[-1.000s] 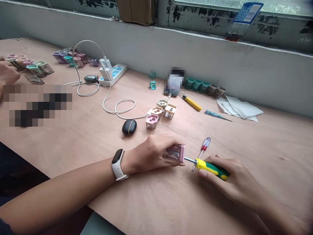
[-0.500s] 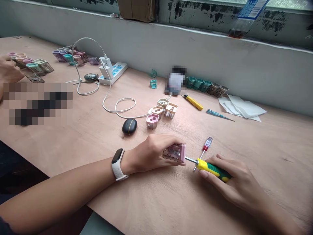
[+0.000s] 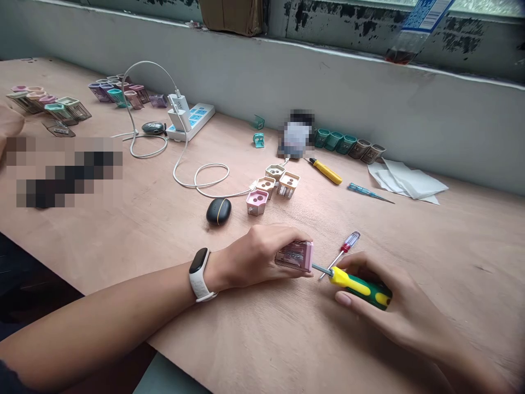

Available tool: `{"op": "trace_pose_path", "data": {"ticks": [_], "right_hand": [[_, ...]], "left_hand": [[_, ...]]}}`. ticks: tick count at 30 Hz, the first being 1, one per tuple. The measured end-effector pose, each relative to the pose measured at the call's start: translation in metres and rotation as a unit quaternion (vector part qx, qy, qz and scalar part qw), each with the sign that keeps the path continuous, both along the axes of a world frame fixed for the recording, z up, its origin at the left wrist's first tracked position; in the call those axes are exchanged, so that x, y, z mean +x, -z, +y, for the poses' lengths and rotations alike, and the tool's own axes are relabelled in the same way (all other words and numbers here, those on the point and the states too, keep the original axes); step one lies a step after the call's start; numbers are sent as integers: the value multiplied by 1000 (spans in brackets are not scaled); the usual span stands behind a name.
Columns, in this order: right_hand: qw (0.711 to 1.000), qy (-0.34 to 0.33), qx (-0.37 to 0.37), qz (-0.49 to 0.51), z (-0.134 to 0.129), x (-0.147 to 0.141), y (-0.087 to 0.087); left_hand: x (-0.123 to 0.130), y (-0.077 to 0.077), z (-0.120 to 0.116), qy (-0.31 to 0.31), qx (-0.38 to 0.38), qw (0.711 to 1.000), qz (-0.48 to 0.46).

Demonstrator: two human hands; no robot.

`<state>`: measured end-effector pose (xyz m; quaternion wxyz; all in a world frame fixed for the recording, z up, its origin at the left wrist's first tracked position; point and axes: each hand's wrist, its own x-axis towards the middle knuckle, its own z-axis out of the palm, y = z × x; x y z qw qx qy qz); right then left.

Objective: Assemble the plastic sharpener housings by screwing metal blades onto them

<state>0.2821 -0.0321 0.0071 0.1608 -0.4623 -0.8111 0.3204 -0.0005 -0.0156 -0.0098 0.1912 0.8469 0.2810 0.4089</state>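
My left hand (image 3: 254, 254), with a white band at the wrist, is closed around a pink pencil sharpener (image 3: 294, 256) with a clear body, tipped on its side. The sharpener's pink end faces right. My right hand (image 3: 381, 295) loosely grips the yellow and green handle of a screwdriver (image 3: 361, 287) between thumb and fingers. The shaft meets the pink end; its tip is hidden. Just behind that shaft, a screwdriver with a clear and red handle (image 3: 350, 242) lies on the table.
Several pencil sharpeners (image 3: 257, 202) stand ahead, next to a black case (image 3: 219, 211). Beyond lie a yellow-handled tool (image 3: 326, 171), a blue screwdriver (image 3: 369, 192) and white paper (image 3: 414, 180). A cable runs to a power strip (image 3: 197, 121). Another person's hand (image 3: 10, 127) is at far left.
The screwdriver handle in my right hand has turned, and my fingers have opened slightly around it. The red-handled screwdriver has swung a little. The other person's hand has drawn back left.
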Motion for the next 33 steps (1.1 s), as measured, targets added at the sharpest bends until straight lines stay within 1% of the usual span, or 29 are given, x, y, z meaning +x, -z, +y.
{"op": "trace_pose_path", "data": {"ticks": [2,5,8,10,15,21,27,33], "right_hand": [[1000,21,-5,23,0,-2,3],[997,59,21,52,-2,-6,3],[995,77,43,46,-4,-9,0],[996,68,44,30,-4,-8,-1],[1000,1,13,23,0,-3,1],[998,6,58,14,4,-2,4],[997,14,63,40,4,-2,6],[996,20,84,21,4,-1,5]], "left_hand": [[0,0,0,-1,-8,1000,2],[-1,-1,0,0,-19,1000,6],[0,0,0,2,-22,1000,6],[0,0,1,0,-25,1000,7],[-1,1,2,3,-27,1000,6],[0,1,1,7,-35,999,8],[1,0,0,10,-51,999,15],[1,0,0,12,-53,998,17]]}}
